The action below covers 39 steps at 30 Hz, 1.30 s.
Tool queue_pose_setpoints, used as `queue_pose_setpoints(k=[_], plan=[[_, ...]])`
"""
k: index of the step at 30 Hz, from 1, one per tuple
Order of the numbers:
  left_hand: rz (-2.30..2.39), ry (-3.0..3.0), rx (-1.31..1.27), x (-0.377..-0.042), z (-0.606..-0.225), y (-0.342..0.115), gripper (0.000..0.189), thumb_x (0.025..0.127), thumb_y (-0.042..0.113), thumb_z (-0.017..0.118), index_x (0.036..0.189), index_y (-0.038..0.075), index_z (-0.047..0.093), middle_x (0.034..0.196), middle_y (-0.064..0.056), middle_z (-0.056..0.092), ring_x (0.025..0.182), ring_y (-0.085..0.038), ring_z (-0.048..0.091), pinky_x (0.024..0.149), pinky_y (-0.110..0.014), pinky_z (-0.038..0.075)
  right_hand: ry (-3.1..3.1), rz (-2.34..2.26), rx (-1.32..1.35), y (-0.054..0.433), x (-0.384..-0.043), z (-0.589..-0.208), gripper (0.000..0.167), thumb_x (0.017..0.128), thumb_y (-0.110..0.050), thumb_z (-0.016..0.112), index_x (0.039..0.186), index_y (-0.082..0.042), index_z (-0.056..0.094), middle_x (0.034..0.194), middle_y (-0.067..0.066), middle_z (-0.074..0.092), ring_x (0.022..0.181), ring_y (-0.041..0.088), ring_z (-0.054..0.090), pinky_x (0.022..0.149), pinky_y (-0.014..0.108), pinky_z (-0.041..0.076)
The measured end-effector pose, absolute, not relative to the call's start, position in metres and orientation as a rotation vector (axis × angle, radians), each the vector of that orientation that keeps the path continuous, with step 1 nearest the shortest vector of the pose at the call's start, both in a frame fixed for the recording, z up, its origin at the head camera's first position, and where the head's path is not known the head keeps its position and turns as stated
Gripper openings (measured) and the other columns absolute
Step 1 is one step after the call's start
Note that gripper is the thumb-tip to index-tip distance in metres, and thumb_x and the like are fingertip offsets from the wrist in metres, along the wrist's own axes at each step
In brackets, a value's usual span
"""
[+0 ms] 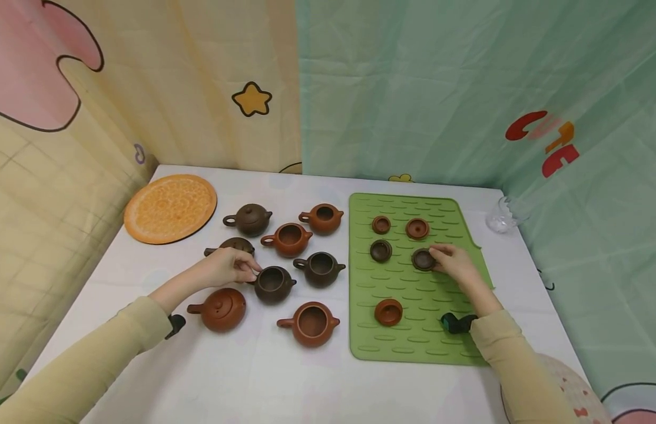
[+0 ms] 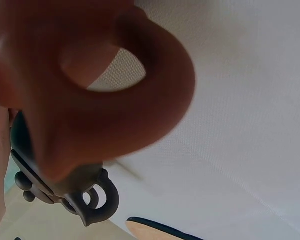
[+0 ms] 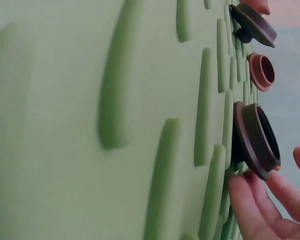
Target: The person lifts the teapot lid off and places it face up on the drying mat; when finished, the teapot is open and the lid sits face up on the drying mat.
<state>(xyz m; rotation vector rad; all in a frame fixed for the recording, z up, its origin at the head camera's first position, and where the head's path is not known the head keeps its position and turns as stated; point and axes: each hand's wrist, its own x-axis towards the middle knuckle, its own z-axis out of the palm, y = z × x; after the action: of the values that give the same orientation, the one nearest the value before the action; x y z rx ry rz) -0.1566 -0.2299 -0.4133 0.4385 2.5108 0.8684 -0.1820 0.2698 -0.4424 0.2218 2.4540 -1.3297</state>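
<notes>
In the head view my left hand [image 1: 229, 268] has thumb and fingers together at the handle of a dark brown lidless teapot [image 1: 272, 285], pinching it. The teapot stands upright on the white table. Over on the green mat [image 1: 370, 344], my right hand [image 1: 451, 261] reaches a dark brown teapot lid [image 1: 423, 259], which lies upside down. The right wrist view has the fingers [image 3: 250, 200] touching the rim of this lid [image 3: 257, 137], while the thumb stays apart from it. A large reddish-brown handle [image 2: 165, 90] hides most of the left wrist view.
Around my left hand stand several teapots, among them a lidded reddish one [image 1: 222, 309], a lidless reddish one [image 1: 312, 324] and a lidless dark one [image 1: 320, 269]. More upturned lids, including a reddish lid [image 1: 388, 312], lie on the mat. An orange round board [image 1: 171, 208] lies back left; a clear glass [image 1: 501, 217] stands right.
</notes>
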Motion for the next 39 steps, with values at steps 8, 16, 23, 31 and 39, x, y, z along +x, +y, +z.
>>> queue_pose_setpoints(k=[8,16,23,31,39], plan=[[0.838,2.547,0.453,-0.156,-0.408,-0.233,0.022,0.089,0.013,0.073,0.11,0.007,0.072,0.096,-0.003,0.074,0.088,-0.015,0.067,0.076,-0.031,0.054,2.715,-1.171,0.116,0.254,-0.177,-0.426,0.047,0.106,-0.027,0.044,0.142,0.002,0.047,0.144,0.029,0.046,0.131,0.045,0.043,0.105,0.057,0.04],[0.822,2.616,0.439,-0.131,-0.381,-0.258,0.018,0.091,0.018,0.071,0.108,0.012,0.073,0.106,-0.003,0.073,0.106,-0.03,0.066,0.089,-0.046,0.054,2.742,-1.249,-0.199,0.183,-0.184,-0.39,0.039,0.104,-0.026,0.051,0.136,-0.006,0.057,0.139,0.019,0.053,0.128,0.037,0.049,0.104,0.053,0.042],[0.903,2.573,0.394,-0.1,-0.38,-0.279,0.02,0.088,0.014,0.072,0.108,0.01,0.073,0.107,-0.005,0.073,0.102,-0.029,0.07,0.08,-0.029,0.058,2.604,-1.2,-0.607,0.104,-0.181,-0.369,0.031,0.101,-0.022,0.056,0.127,-0.009,0.064,0.129,0.01,0.063,0.123,0.028,0.057,0.106,0.046,0.045],[1.033,2.52,0.285,-0.081,-0.395,-0.293,0.027,0.087,0.014,0.074,0.112,0.006,0.071,0.113,-0.014,0.071,0.103,-0.031,0.069,0.076,-0.028,0.058,2.363,-1.083,-0.941,0.022,-0.166,-0.36,0.027,0.097,-0.019,0.062,0.122,-0.01,0.067,0.121,0.003,0.069,0.113,0.017,0.064,0.098,0.032,0.05],[1.073,2.501,0.262,-0.078,-0.41,-0.304,0.029,0.085,0.006,0.074,0.113,-0.002,0.069,0.105,-0.015,0.074,0.088,-0.004,0.07,0.073,-0.02,0.055,2.288,-0.794,-1.07,-0.048,-0.151,-0.373,0.025,0.095,-0.023,0.067,0.118,-0.016,0.07,0.108,-0.005,0.072,0.098,0.001,0.063,0.081,0.01,0.046]])
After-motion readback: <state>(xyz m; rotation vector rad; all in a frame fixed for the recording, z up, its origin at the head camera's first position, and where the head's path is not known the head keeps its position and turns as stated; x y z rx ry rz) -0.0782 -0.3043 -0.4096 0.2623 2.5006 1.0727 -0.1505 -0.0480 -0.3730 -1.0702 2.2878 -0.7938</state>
